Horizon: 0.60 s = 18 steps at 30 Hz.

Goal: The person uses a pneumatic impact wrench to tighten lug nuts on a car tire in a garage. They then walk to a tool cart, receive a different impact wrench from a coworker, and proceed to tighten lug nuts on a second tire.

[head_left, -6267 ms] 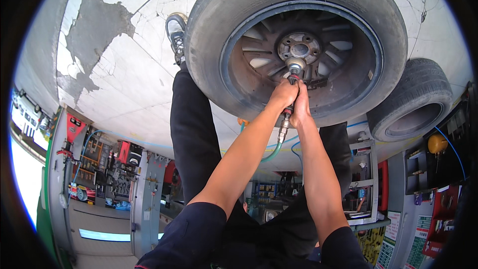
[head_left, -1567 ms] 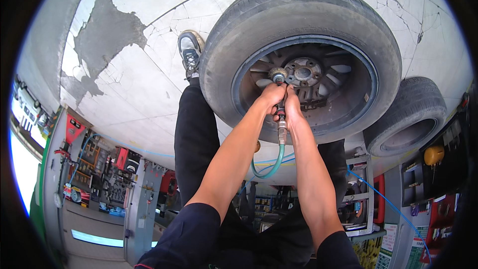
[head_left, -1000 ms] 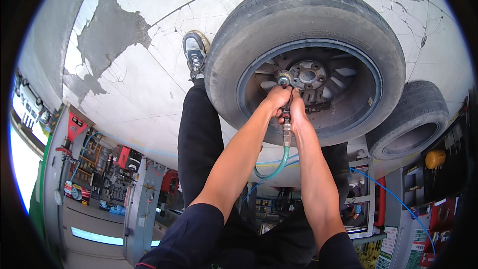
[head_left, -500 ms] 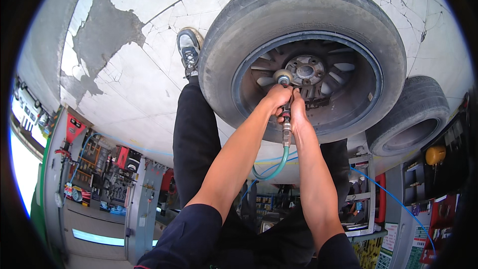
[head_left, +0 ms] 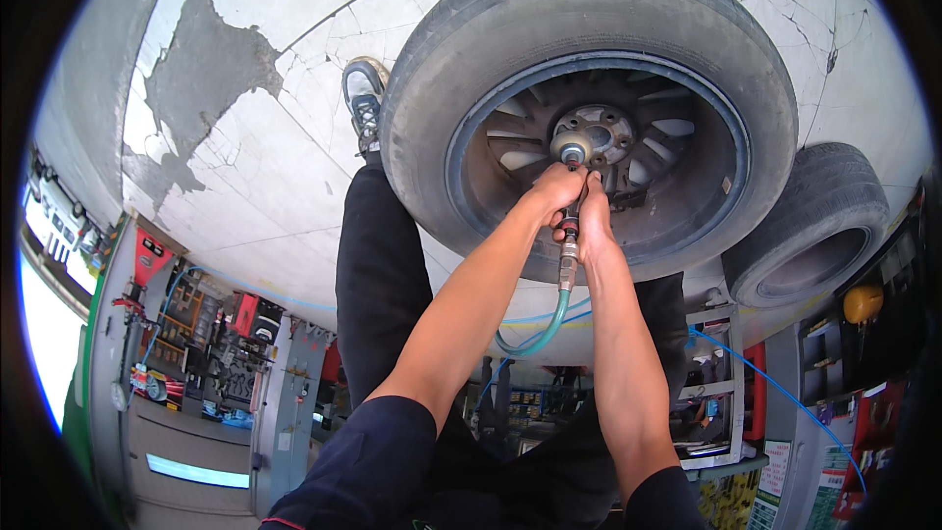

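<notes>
A large car wheel lies with its open back toward me, its black tyre point(head_left: 422, 128) around a dark spoked rim point(head_left: 677, 201). Inside the rim is the grey metal hub face point(head_left: 616, 128) with bolt holes. My left hand point(head_left: 557, 188) is closed around the front of an air grinder point(head_left: 568, 247), just behind its round head point(head_left: 570, 145). That head overlaps the left part of the hub face; whether it touches, I cannot tell. My right hand point(head_left: 593, 221) wraps the grinder's body from the right. From its rear end a green air hose point(head_left: 549, 332) curves down.
A second tyre point(head_left: 814, 226) lies at the right, close to the wheel. My shoe point(head_left: 365, 98) stands left of the wheel on the cracked pale floor point(head_left: 265, 167). Blue hose point(head_left: 775, 383) runs at the lower right by a metal cart point(head_left: 721, 402). Tool shelves point(head_left: 211, 344) stand lower left.
The grinder's head has moved slightly right across the rim, from beside the hub face to over its left part. Both hands keep their hold. The whole view has shifted a little.
</notes>
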Motion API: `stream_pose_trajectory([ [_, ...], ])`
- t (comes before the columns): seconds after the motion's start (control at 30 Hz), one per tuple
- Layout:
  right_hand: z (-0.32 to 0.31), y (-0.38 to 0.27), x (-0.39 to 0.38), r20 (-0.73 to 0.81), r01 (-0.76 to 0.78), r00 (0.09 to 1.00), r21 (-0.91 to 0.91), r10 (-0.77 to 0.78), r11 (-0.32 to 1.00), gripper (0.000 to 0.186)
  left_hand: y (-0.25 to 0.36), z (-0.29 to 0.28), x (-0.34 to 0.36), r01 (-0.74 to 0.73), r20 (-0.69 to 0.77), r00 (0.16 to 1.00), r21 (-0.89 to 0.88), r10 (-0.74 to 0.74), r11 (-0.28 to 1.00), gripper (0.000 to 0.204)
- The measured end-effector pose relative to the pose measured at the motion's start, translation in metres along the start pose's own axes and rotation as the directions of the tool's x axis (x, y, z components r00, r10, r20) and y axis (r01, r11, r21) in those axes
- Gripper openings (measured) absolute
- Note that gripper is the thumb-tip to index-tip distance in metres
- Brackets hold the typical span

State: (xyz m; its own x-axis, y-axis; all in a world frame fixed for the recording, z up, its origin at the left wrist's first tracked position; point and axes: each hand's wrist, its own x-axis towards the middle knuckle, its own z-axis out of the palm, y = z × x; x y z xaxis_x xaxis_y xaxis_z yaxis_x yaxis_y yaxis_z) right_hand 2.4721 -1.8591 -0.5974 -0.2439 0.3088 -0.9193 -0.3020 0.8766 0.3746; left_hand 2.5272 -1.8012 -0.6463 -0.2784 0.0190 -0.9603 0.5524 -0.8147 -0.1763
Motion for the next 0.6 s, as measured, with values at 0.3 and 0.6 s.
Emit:
stream_pose_trajectory([
  [0.3,0.006,0.004,-0.006,0.007,0.028,1.0,-0.009,-0.028,1.0,0.056,-0.017,-0.004,0.006,0.027,0.056,0.998,-0.105,-0.022,0.994,0.043],
  [0.6,-0.026,-0.024,-0.011,0.052,0.018,0.999,-0.079,-0.014,0.997,0.053,-0.008,0.026,0.003,0.104,0.222,0.975,-0.429,-0.007,0.897,0.035],
])
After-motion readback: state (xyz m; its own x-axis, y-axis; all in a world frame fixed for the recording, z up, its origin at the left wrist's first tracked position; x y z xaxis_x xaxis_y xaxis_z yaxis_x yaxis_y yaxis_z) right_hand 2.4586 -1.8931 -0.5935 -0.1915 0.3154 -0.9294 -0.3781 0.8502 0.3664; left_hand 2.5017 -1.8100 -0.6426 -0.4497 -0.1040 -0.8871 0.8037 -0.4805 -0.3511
